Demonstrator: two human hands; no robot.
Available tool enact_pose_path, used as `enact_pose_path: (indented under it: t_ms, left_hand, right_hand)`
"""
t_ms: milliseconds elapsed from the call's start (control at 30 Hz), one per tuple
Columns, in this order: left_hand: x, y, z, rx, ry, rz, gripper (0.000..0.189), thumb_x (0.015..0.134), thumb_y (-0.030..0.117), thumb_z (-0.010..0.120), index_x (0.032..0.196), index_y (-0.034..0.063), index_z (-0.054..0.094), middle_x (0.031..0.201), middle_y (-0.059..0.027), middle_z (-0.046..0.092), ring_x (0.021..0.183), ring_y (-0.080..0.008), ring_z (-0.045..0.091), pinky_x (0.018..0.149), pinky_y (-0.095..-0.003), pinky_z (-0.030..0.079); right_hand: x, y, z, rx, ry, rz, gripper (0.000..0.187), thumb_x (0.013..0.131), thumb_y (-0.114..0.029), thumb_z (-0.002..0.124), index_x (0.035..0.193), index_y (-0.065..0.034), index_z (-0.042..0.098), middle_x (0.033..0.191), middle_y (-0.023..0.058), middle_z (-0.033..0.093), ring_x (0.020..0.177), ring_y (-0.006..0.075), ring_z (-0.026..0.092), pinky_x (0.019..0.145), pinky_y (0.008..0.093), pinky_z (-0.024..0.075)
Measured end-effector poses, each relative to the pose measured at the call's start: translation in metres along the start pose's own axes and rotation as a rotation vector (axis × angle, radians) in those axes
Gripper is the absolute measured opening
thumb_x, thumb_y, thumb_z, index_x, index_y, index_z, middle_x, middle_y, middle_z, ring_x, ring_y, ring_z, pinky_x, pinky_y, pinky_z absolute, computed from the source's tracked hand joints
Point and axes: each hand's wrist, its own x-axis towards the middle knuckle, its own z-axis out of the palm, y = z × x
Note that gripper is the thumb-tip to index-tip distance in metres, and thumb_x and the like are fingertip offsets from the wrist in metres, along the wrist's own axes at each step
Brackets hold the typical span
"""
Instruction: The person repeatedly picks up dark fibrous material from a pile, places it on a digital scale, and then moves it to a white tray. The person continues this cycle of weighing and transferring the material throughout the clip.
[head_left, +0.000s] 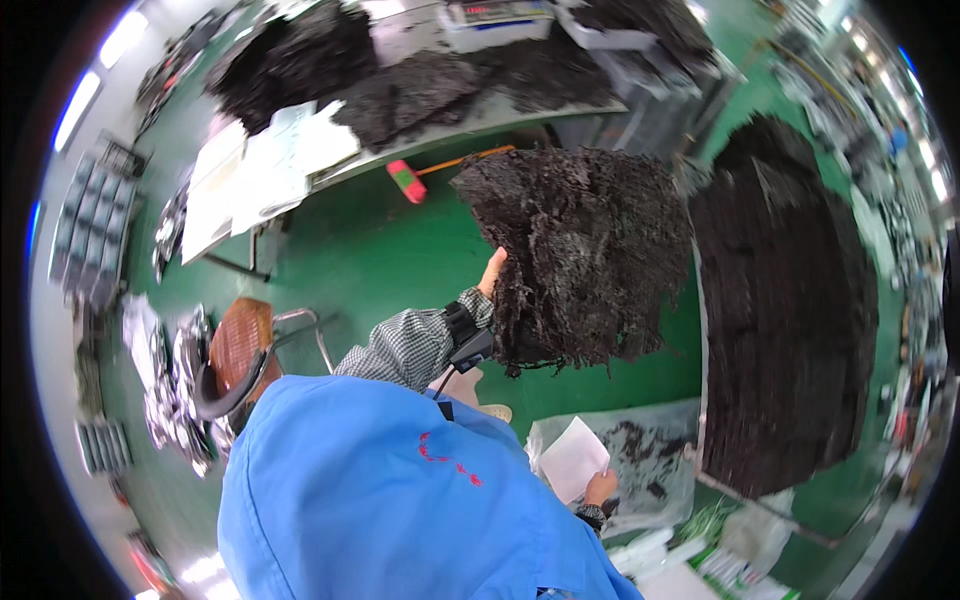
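Note:
My left hand (493, 273) grips the near left edge of a large dark, ragged sheet of dried, seaweed-like material (592, 255), held up above the green floor. Only the thumb and part of the hand show; the fingers are hidden behind the sheet. At the lower right my right hand (601, 488) holds a blank white sheet, perhaps paper or card (574, 459), by its edge, above clear plastic sheeting (679, 427) strewn with dark scraps. A long stack of similar dark sheets (787, 322) lies on a metal-framed table at the right.
Across the top stands a table (375, 157) with dark sheets, white papers (262, 172) and a white plastic bin (495, 34). A red-headed broom (407, 182) lies below it. A brown chair (241, 345) is at the left; plastic bags (757, 532) lie at the lower right.

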Motion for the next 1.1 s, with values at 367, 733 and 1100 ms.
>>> enact_pose_path:
  t_ms: [367, 733, 1100]
  left_hand:
    - [-0.156, 0.211, -0.254, -0.162, 0.551, 0.386, 0.069, 0.085, 0.059, 0.047, 0.127, 0.0039, 0.048, 0.124, -0.0114, 0.053, 0.110, -0.0279, 0.051, 0.099, -0.0416, 0.040]
    - [-0.231, 0.329, -0.434, -0.297, 0.890, 0.348, 0.068, 0.085, 0.059, 0.048, 0.126, 0.0039, 0.049, 0.123, -0.0111, 0.054, 0.109, -0.0274, 0.052, 0.098, -0.0412, 0.041]
    - [-0.196, 0.399, -0.485, -0.278, 0.979, 0.264, 0.067, 0.084, 0.058, 0.049, 0.124, 0.0038, 0.050, 0.122, -0.0108, 0.055, 0.107, -0.0268, 0.053, 0.097, -0.0409, 0.041]
  right_hand:
    - [0.077, -0.440, 0.105, 0.694, -0.269, -0.471, 0.027, 0.079, 0.010, 0.047, 0.104, 0.0094, 0.058, 0.097, 0.0144, 0.065, 0.088, 0.0208, 0.062, 0.081, 0.0298, 0.0464]
    - [-0.033, -0.888, 0.394, 1.435, -0.950, 0.124, 0.034, 0.083, 0.006, 0.047, 0.117, 0.0056, 0.048, 0.113, 0.0143, 0.056, 0.103, 0.0282, 0.056, 0.086, 0.0405, 0.0482]
    - [-0.062, -1.049, 0.607, 1.412, -1.055, 0.444, 0.020, 0.089, -0.017, 0.056, 0.100, -0.0007, 0.051, 0.086, 0.0138, 0.058, 0.078, 0.0270, 0.059, 0.063, 0.0422, 0.0505]
